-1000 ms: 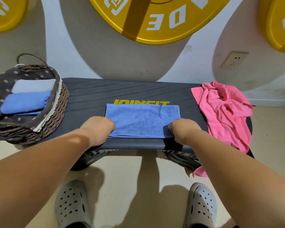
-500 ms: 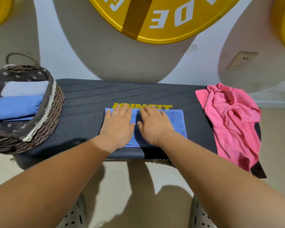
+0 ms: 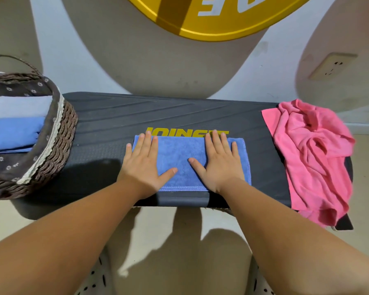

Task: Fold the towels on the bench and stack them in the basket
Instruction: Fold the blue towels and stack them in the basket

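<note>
Blue towel [image 3: 179, 158], folded, lies flat at the near edge of the bench [image 3: 115, 124], centre, long axis left-right. Both hands press on it palms down, fingers straight and spread, gripping nothing: left hand [image 3: 143, 165] over its left end, right hand [image 3: 219, 165] on the right half. The basket [image 3: 60, 141] sits at the bench's left end, well apart, so the left hand is nearer for the carry. Folded towels [image 3: 13, 130] are already inside. Pink towel [image 3: 313, 154] lies crumpled at the right end, not yet folded.
</note>
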